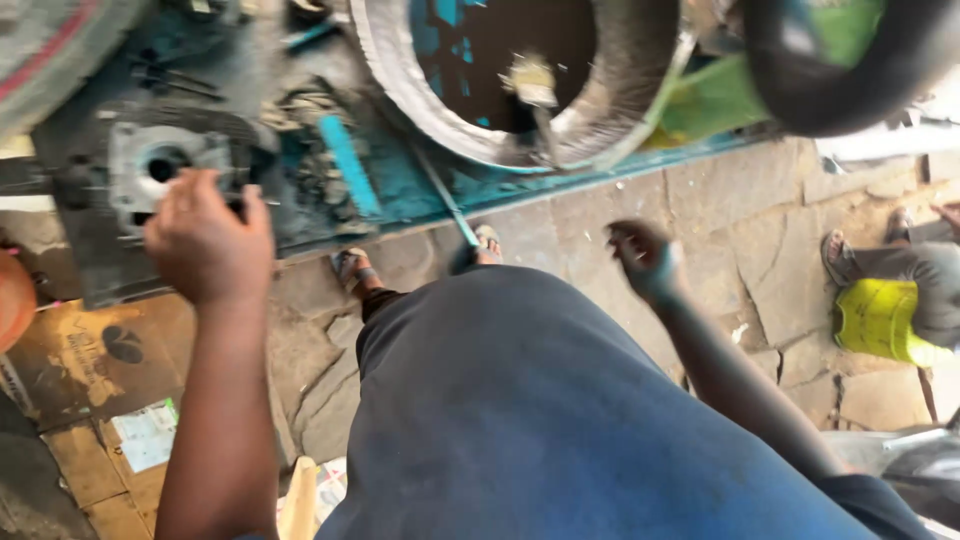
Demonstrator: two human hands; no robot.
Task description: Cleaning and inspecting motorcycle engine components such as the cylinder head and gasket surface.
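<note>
Left hand (205, 240) at metal block's (165, 165) edge (right hand (645, 260) free).

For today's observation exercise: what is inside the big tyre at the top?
Inside the tyre, a dark hollow shows blue patches and a pale tool head on a rod. Its upper part is cut off.

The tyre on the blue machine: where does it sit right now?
In the head view the tyre lies top centre on the blue machine, beyond the right hand and right of the left hand.
</note>
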